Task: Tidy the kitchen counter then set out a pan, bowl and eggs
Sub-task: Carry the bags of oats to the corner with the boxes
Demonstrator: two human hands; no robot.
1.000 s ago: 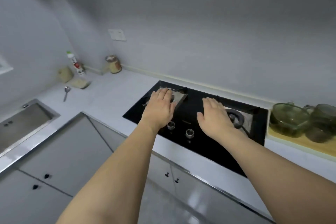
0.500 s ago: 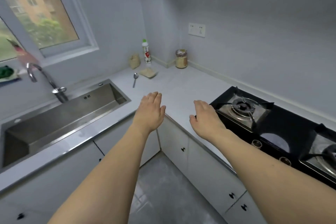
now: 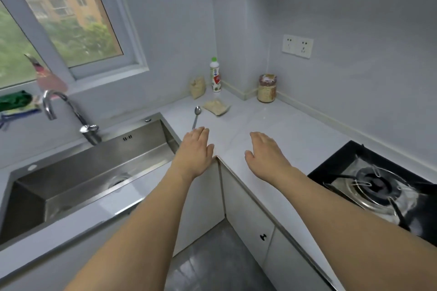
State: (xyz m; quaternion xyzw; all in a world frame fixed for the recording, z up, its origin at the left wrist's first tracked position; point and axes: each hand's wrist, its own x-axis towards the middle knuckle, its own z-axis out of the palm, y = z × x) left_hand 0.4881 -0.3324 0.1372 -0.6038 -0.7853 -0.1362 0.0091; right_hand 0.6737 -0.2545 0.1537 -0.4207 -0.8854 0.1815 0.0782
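Observation:
My left hand [image 3: 194,149] and my right hand [image 3: 266,152] reach forward side by side over the inner corner of the white counter [image 3: 272,125], fingers straight, holding nothing. Just beyond my left fingertips lies a metal spoon [image 3: 196,117]. Further back lie a flat packet of grains [image 3: 216,107], a standing small grain bag [image 3: 198,87], a white bottle with a green cap [image 3: 215,77] and a glass jar [image 3: 266,88] in the corner. No pan, bowl or eggs are in view.
A steel sink [image 3: 78,172] with a curved tap [image 3: 63,111] sits on the left under the window. A black gas hob [image 3: 378,186] lies at the right. A green cloth [image 3: 15,100] rests on the sill. White cabinets [image 3: 248,215] stand below the counter.
My view has swung left from the hob to the counter corner and sink. Both hands stayed open and stretched forward, and are now closer to the spoon.

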